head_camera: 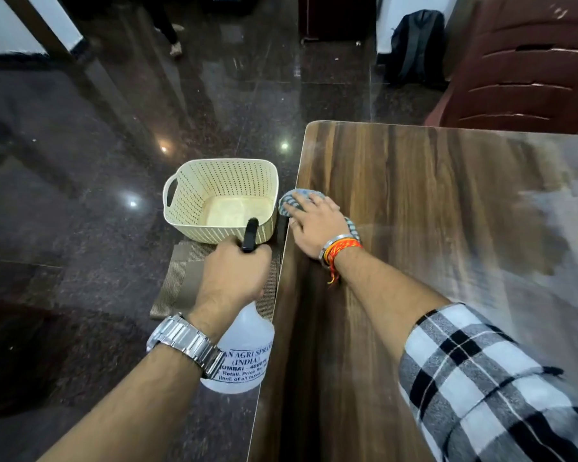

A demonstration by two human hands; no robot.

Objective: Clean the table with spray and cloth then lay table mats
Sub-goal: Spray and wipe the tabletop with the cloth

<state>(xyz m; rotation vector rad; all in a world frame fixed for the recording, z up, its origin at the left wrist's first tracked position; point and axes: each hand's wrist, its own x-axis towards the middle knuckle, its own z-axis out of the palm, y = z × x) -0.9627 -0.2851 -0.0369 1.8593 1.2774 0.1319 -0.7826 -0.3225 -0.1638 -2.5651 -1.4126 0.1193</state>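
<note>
My left hand grips the black trigger head of a translucent white spray bottle, held in the air left of the table edge. On the wooden table, my right hand lies flat with spread fingers on a grey-blue striped cloth at the table's left edge. Brown woven table mats lie stacked on the floor beside the table, partly hidden by my left hand and the bottle.
A cream perforated plastic basket sits empty on the far end of the mats. A dark red plastic chair stands beyond the table's far right. A black backpack leans at the wall. The floor is dark polished stone.
</note>
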